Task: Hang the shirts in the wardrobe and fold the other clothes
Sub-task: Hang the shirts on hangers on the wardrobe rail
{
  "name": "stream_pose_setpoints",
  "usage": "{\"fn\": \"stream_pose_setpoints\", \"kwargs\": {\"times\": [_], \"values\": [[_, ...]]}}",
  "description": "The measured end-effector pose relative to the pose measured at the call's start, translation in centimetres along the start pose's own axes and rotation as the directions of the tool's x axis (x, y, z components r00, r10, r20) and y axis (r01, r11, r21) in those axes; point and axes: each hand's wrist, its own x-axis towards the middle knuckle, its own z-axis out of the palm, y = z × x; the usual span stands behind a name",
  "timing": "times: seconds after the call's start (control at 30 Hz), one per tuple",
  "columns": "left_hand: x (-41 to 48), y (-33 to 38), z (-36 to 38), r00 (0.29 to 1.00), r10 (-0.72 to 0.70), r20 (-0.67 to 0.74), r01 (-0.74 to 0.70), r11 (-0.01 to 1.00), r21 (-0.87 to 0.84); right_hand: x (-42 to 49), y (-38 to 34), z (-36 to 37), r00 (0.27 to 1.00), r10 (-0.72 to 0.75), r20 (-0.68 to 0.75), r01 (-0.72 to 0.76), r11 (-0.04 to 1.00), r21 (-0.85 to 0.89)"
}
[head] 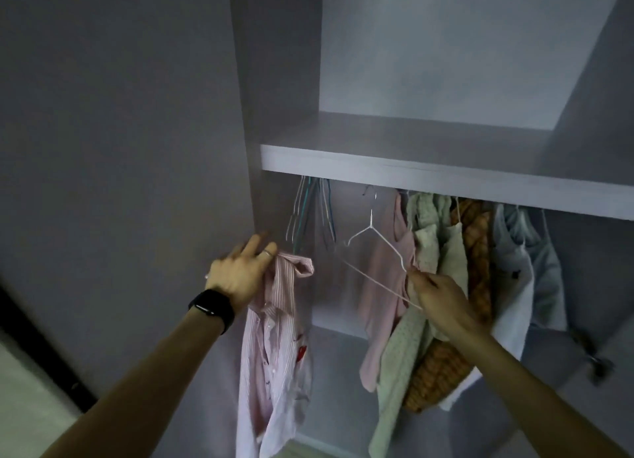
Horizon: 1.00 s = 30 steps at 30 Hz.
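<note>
A pink striped shirt (274, 348) hangs from my left hand (240, 272), which grips it by the collar in front of the wardrobe's left side. My right hand (435, 296) pinches the right corner of a white wire hanger (377, 248), held free in the air below the rail with its hook pointing up. The hanger is apart from the shirt, to its right. My left wrist wears a black watch.
The wardrobe shelf (411, 169) runs above the rail. Several empty hangers (308, 214) hang at the left end. To the right hang a pink top (387, 279), a pale green shirt (425, 258), an orange checked shirt (477, 252) and light blue clothes (521, 272).
</note>
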Motion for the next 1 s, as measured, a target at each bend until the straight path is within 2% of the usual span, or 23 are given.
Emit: {"fn": "stream_pose_setpoints", "kwargs": {"times": [0.07, 0.17, 0.27, 0.33, 0.43, 0.5, 0.6, 0.67, 0.73, 0.8, 0.83, 0.93, 1.0], "values": [[-1.0, 2.1, -0.2, 0.996, 0.032, 0.079, -0.026, 0.997, -0.077, -2.9, 1.1, -1.0, 0.999, 0.023, 0.036, -0.028, 0.992, 0.124], [-2.2, 4.3, 0.4, 0.985, 0.163, 0.050, -0.152, 0.973, -0.173, -7.4, 2.6, -1.7, 1.000, 0.010, 0.012, -0.013, 0.956, 0.294], [-2.8, 6.0, 1.9, 0.941, 0.323, 0.105, -0.305, 0.940, -0.155, -10.7, 4.2, -1.7, 0.997, -0.070, 0.026, 0.054, 0.911, 0.410], [-3.1, 6.7, 2.7, 0.921, 0.378, 0.089, -0.364, 0.921, -0.140, -12.1, 5.5, -1.2, 0.984, -0.162, 0.077, 0.112, 0.890, 0.443], [-4.3, 7.2, 3.9, 0.889, 0.456, -0.028, -0.452, 0.869, -0.204, -13.2, 8.8, -0.8, 0.978, -0.195, 0.080, 0.166, 0.947, 0.276], [-5.0, 7.2, 4.4, 0.836, 0.523, -0.164, -0.544, 0.830, -0.124, -13.4, 10.4, -0.7, 0.968, -0.195, 0.159, 0.176, 0.976, 0.127], [-5.9, 7.5, 4.5, 0.722, 0.644, -0.254, -0.658, 0.752, 0.037, -13.4, 11.5, -0.7, 0.925, -0.146, 0.351, 0.182, 0.981, -0.071], [-6.8, 8.3, 4.5, 0.611, 0.730, -0.306, -0.737, 0.665, 0.116, -13.5, 10.4, 0.0, 0.895, -0.127, 0.428, 0.186, 0.977, -0.099], [-7.7, 9.5, 4.8, 0.579, 0.763, -0.287, -0.762, 0.632, 0.143, -13.2, 8.1, 1.1, 0.901, -0.171, 0.399, 0.163, 0.985, 0.053], [-8.7, 10.6, 5.8, 0.608, 0.758, -0.236, -0.759, 0.642, 0.106, -12.9, 5.4, 1.7, 0.951, -0.090, 0.297, -0.023, 0.934, 0.357], [-8.9, 11.0, 6.0, 0.648, 0.739, -0.184, -0.742, 0.667, 0.064, -12.6, 4.2, 1.9, 0.962, -0.013, 0.274, -0.119, 0.881, 0.458], [-9.6, 10.7, 6.1, 0.792, 0.601, -0.103, -0.609, 0.791, -0.065, -11.7, 3.1, 2.4, 0.958, 0.147, 0.247, -0.255, 0.829, 0.498], [-9.9, 10.2, 5.8, 0.836, 0.544, -0.064, -0.548, 0.826, -0.130, -11.8, 3.6, 2.3, 0.956, 0.241, 0.167, -0.293, 0.802, 0.520]]}}
